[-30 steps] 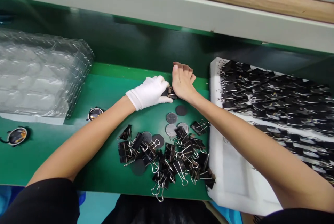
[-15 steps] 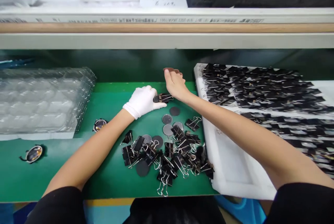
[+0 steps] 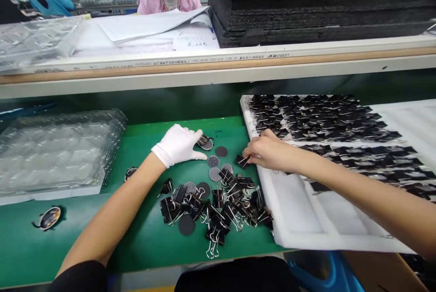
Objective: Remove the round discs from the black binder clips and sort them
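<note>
My left hand (image 3: 179,146), in a white glove, rests over the green mat with thumb and forefinger spread apart. At its forefinger tip lies a small round part (image 3: 206,143) with a pale rim and dark, shiny pieces on it, partly covered by the finger. My bare right hand (image 3: 265,150) pinches a black binder clip (image 3: 242,161) beside the white tray's left edge. Dark discs (image 3: 221,151) and grey discs (image 3: 213,161) lie between the hands. Closer to me is a loose heap of black binder clips (image 3: 218,199) with silver handles.
The white foam tray (image 3: 299,219) on the right holds rows of black clips (image 3: 316,115). Clear plastic trays (image 3: 57,151) are stacked at left, near another round part (image 3: 50,218). A shelf edge (image 3: 170,67) runs across behind, bearing papers and black foam sheets (image 3: 306,6). A co-worker (image 3: 170,3) sits beyond.
My right hand has come down and toward me and now grips a binder clip that lay on the mat. My left thumb and forefinger have spread from the clipped part. The view has tilted up.
</note>
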### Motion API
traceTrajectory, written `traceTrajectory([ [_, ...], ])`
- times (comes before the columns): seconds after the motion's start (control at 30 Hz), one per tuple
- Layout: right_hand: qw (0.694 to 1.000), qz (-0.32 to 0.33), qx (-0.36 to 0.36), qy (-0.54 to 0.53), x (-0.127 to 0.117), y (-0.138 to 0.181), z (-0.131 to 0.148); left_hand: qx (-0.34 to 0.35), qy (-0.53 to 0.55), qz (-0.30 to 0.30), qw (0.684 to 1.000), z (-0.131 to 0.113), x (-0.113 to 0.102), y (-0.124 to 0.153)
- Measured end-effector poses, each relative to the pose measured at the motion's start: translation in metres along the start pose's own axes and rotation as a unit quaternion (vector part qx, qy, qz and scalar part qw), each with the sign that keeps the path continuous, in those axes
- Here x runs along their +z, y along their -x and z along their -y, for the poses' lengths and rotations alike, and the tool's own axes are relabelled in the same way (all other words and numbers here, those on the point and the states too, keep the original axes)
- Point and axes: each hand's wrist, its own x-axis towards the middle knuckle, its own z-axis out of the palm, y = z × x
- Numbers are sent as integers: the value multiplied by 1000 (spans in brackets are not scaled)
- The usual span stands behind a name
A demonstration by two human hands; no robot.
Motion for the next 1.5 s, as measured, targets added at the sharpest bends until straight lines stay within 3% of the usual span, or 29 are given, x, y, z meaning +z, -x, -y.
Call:
traceTrajectory([
  [0.17,995,-55,57,-66,-32,-15,-12,-9,27,-82,996,0,8,-1],
  [0.3,992,-61,71,-80,-44,-53,-6,-30,91,-60,994,4,34,-9],
  [0.53,997,-35,53,-53,-31,-108,7,-89,109,-79,987,14,45,-2],
  [0.63,986,-129,69,-85,-29,-122,14,-91,112,-75,987,12,44,-2],
  [0.73,946,-244,101,-191,-21,-141,25,-89,118,-72,986,11,44,-3],
  [0.8,924,-265,135,-242,-12,-155,32,-92,120,-70,986,11,44,-3],
  [0.9,924,-232,149,-266,-1,-171,35,-93,120,-68,986,11,45,-4],
  [1.03,933,-212,130,-259,7,-177,27,-91,122,-66,986,10,45,-4],
  [1.37,898,-304,152,-281,21,-171,23,-85,140,-60,985,-2,42,-14],
  [1.5,894,-306,159,-287,22,-170,21,-91,145,-55,984,-5,42,-17],
])
